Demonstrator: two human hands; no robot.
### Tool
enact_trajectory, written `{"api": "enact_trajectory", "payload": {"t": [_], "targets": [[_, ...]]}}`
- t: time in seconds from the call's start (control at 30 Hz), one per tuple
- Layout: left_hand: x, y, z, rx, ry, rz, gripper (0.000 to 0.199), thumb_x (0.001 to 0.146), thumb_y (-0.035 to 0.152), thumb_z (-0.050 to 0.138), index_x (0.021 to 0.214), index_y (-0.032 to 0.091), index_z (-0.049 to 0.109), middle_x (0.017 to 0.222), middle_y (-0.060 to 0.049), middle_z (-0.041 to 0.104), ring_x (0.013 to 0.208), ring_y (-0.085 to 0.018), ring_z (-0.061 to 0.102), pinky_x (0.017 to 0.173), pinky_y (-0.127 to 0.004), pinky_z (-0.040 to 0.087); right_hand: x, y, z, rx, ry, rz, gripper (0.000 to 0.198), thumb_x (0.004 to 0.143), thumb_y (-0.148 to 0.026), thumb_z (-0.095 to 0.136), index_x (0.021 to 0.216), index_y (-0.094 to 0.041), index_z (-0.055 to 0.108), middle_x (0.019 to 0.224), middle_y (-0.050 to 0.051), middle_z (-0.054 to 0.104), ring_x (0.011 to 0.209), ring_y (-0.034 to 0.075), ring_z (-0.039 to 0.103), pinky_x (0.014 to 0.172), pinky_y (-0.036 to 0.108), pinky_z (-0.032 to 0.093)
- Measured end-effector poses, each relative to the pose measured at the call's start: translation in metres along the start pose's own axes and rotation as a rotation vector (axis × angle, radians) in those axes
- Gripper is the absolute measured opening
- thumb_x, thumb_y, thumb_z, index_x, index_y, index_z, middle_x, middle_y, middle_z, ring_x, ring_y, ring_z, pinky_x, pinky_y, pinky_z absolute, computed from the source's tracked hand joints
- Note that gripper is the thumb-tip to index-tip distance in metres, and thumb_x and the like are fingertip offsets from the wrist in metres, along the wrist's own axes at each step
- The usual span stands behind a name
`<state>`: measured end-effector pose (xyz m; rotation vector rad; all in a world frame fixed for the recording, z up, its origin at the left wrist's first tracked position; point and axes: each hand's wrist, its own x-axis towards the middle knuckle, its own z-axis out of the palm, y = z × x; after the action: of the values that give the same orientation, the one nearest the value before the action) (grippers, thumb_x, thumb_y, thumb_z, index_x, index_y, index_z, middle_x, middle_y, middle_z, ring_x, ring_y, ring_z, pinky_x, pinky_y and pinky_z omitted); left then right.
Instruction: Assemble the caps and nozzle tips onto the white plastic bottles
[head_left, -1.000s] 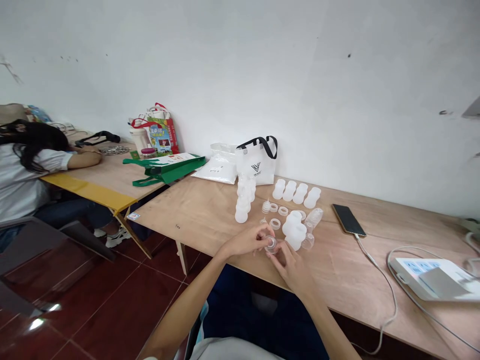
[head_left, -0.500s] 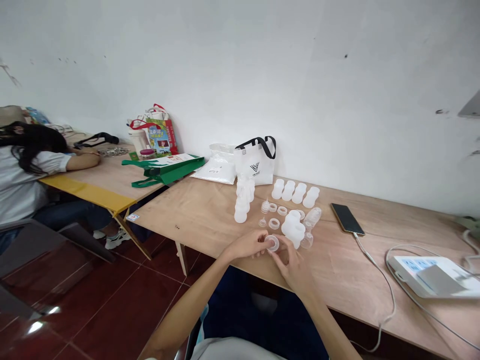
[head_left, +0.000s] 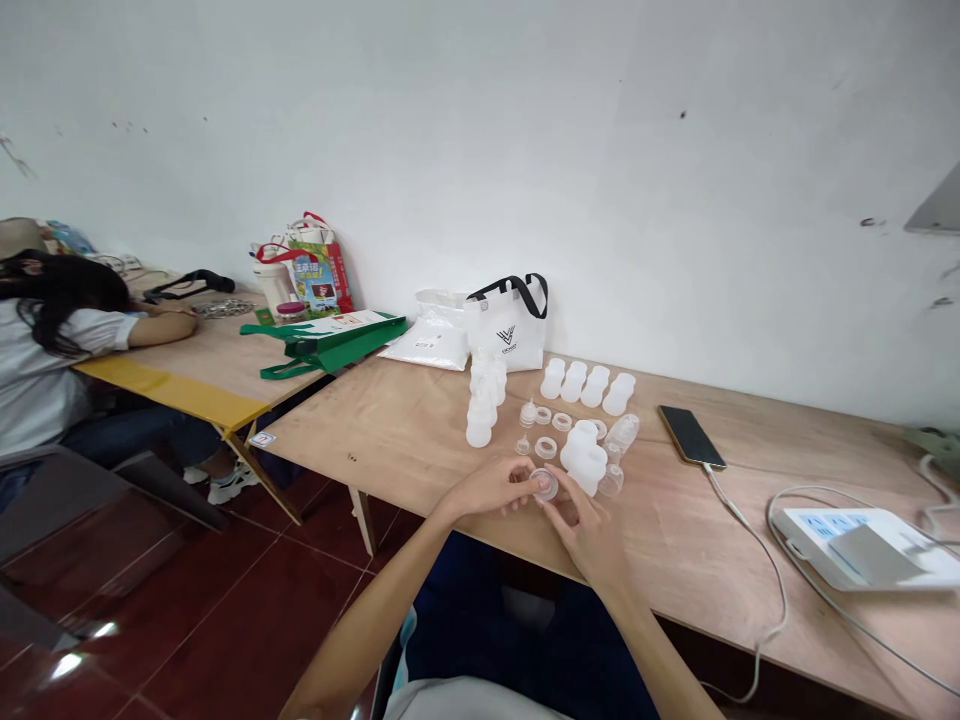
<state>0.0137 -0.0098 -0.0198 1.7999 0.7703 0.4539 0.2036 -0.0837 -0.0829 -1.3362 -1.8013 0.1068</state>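
Near the table's front edge, my left hand [head_left: 491,487] and my right hand [head_left: 586,520] hold one translucent bottle collar ring [head_left: 552,490] between them. My left thumb reaches into the ring's opening, and my right thumb and forefinger pinch its right side. Whether a nipple sits inside the ring I cannot tell. Just beyond my hands lie a loose collar ring [head_left: 538,450] and a clear bottle nipple [head_left: 523,447]. Right of these, white waisted bottles [head_left: 583,458] are grouped close to my right hand, with clear domed caps [head_left: 623,432] beside them.
White bottles [head_left: 480,425] line up at left, and several more bottles [head_left: 619,394] stand at the back. A white tote bag [head_left: 487,335] and plastic package [head_left: 427,340] rest by the wall. Rightward are a cabled phone [head_left: 690,436] and white device [head_left: 825,575]. A person [head_left: 67,330] leans on the neighbouring table.
My left thumb sits further into the ring's opening, and the ring has turned slightly. Both hands stay in nearly the same place, and the view has shifted a little.
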Motion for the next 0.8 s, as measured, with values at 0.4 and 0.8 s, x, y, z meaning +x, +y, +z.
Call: {"api": "enact_trajectory", "payload": {"t": [0.4, 0.8], "targets": [[0.009, -0.010, 0.012, 0.019, 0.096, 0.053, 0.048, 0.093, 0.066, 0.053, 0.091, 0.018, 0.058, 0.073, 0.001, 0.058, 0.058, -0.012, 0.054, 0.047, -0.021, 0.041, -0.001, 0.005, 0.001, 0.013, 0.049, -0.051, 0.037, 0.103, -0.048, 0.054, 0.133, -0.028, 0.061, 0.122, 0.006, 0.076, 0.093, 0.023, 0.078, 0.082, 0.038, 0.064], [0.008, -0.002, 0.012, 0.173, 0.191, 0.161, 0.030, 0.098, 0.044, 0.056, 0.084, 0.018, 0.058, 0.077, 0.001, 0.061, 0.069, -0.013, 0.055, 0.064, -0.025, 0.041, -0.002, 0.005, 0.002, -0.064, 0.075, -0.135, 0.036, 0.104, -0.038, 0.056, 0.138, -0.029, 0.059, 0.126, 0.005, 0.075, 0.100, 0.024, 0.077, 0.078, 0.035, 0.064]]}}
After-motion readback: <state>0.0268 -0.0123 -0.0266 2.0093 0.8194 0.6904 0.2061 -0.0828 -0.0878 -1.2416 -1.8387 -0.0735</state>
